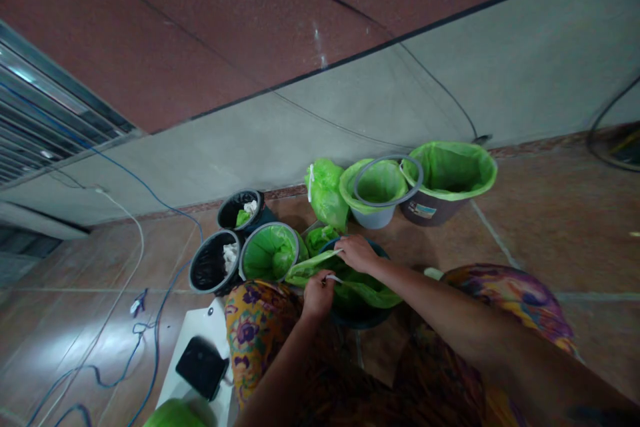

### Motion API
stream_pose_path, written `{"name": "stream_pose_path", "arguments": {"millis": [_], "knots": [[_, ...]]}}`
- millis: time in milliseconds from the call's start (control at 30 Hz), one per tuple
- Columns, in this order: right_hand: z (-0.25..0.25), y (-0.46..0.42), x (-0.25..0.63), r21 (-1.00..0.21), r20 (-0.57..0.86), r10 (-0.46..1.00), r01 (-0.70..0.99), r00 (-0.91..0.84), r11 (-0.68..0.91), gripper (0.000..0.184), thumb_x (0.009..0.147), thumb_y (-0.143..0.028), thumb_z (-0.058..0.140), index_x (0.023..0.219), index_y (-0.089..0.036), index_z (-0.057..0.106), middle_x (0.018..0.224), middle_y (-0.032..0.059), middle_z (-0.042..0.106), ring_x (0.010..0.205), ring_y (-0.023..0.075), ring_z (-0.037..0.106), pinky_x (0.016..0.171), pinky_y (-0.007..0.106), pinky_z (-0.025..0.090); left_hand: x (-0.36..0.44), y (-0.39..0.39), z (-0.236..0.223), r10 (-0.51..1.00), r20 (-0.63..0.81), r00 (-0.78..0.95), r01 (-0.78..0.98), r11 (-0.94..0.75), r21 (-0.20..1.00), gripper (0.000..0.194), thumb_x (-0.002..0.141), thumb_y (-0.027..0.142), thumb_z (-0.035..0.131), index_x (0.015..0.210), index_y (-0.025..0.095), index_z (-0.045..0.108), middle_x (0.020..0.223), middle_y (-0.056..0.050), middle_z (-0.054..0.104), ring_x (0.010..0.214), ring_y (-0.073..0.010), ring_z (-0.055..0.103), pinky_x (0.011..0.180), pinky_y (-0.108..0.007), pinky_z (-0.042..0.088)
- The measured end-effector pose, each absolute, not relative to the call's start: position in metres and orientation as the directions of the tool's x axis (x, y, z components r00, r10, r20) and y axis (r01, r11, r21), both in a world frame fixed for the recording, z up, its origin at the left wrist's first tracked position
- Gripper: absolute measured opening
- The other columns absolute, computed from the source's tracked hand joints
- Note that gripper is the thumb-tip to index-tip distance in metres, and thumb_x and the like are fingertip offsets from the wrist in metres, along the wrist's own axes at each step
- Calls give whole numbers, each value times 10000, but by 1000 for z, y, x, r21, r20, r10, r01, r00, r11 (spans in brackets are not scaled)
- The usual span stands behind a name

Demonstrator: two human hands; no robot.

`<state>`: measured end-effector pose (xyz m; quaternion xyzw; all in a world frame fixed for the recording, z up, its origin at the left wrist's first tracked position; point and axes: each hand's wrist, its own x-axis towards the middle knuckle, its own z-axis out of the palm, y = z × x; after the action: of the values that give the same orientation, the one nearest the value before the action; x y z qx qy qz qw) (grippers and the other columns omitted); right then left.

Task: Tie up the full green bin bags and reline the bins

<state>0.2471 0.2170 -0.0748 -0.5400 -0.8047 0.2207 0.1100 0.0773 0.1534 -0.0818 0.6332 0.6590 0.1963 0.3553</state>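
Observation:
A dark bin (361,317) sits on the floor right in front of me with a green plastic bag (367,290) lining it. My left hand (318,293) is closed, pinching the bag's near edge and a thin white drawstring. My right hand (356,253) is closed on the bag's far edge, pulling a green strip toward the left. Both arms reach forward over my flower-patterned clothing (260,333).
Several small bins stand around: a green-lined one (270,252), two black-lined ones (213,261) (241,209), a grey-ringed one (379,188) and a larger brown one (450,177). A tied green bag (326,192) leans by the wall. Blue and white cables (150,320) trail left; a black device (201,367) lies on a white board.

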Motion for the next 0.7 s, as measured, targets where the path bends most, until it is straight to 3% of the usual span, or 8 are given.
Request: {"name": "stream_pose_path", "arguments": {"millis": [200, 500, 600, 700], "knots": [[-69, 217, 248, -662, 56, 948, 699, -314, 271, 197, 887, -225, 541, 894, -183, 733, 956, 66, 728, 923, 182, 652, 836, 269, 441, 78, 157, -77, 971, -236, 47, 646, 151, 748, 276, 830, 163, 508, 1007, 140, 719, 922, -69, 737, 855, -174, 673, 817, -288, 513], [-48, 218, 249, -799, 173, 961, 540, -217, 265, 168, 865, -236, 581, 870, -172, 736, 930, 72, 737, 881, 179, 651, 816, 281, 458, 82, 161, -65, 963, -269, 4, 501, 231, 834, 290, 854, 307, 481, 936, 149, 709, 608, 4, 597, 517, -117, 520, 517, -233, 403], [-28, 218, 252, -887, 221, 954, 366, -203, 283, 177, 868, -270, 577, 871, -180, 730, 939, 60, 735, 884, 166, 647, 798, 270, 466, 87, 165, -45, 963, -269, 2, 347, 252, 903, 344, 858, 377, 467, 954, 142, 699, 588, 11, 574, 489, -99, 474, 497, -222, 375], [-8, 220, 259, -967, 213, 959, 102, -188, 235, 220, 857, -361, 591, 916, -188, 714, 971, 43, 729, 891, 162, 644, 796, 271, 473, 91, 167, -20, 973, -231, 17, 120, 227, 966, 382, 831, 416, 501, 1003, 125, 676, 761, -34, 663, 525, -79, 472, 503, -209, 367]]}}
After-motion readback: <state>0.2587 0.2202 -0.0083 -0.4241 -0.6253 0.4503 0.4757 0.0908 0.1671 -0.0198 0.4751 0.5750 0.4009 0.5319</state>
